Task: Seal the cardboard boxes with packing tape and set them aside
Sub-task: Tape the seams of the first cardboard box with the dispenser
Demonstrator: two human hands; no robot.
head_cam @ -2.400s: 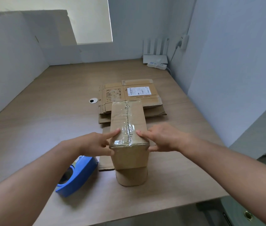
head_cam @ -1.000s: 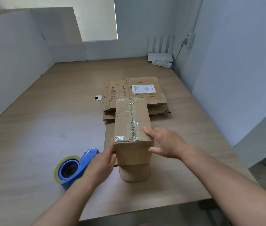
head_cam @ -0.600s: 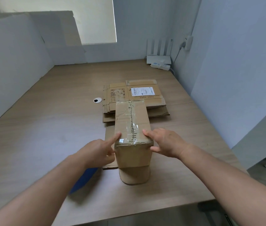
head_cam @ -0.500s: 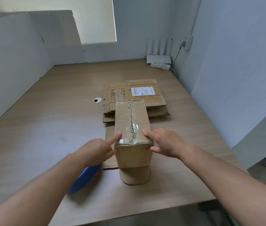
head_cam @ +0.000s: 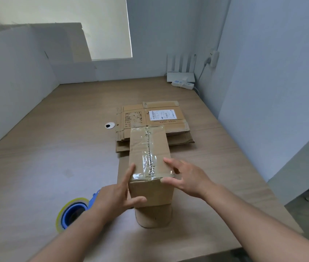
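So the cardboard box [head_cam: 149,157] sits a bit below the middle of the frame, long side running away from the camera, on the wooden table [head_cam: 45,157], with a flat bit of cardboard [head_cam: 122,167] peeking out under its left side. Clear tape [head_cam: 148,148] runs down the top seam and it's pretty wrinkly and shiny near the front edge. A rounded flap [head_cam: 153,216] sticks out at the bottom of the near face. The left hand [head_cam: 115,199] is at the near left corner: index finger straight up along the left top edge, thumb laid flat on the front face, other fingers tucked under, not really wrapped around anything. The right hand [head_cam: 189,178] has its fingers spread wide, index resting on top of the box near the tape and thumb at the near right corner. Lower left, a blue tape dispenser [head_cam: 74,212] with a yellowish roll lies on the table, partly hidden behind the left wrist. Just past the box, mid-frame, there's a stack of flattened boxes [head_cam: 149,114] with a white shipping label [head_cam: 162,114], and a cable hole [head_cam: 110,125] to its left. Upper right corner of the table has a white router [head_cam: 181,72] and a power strip [head_cam: 183,85].
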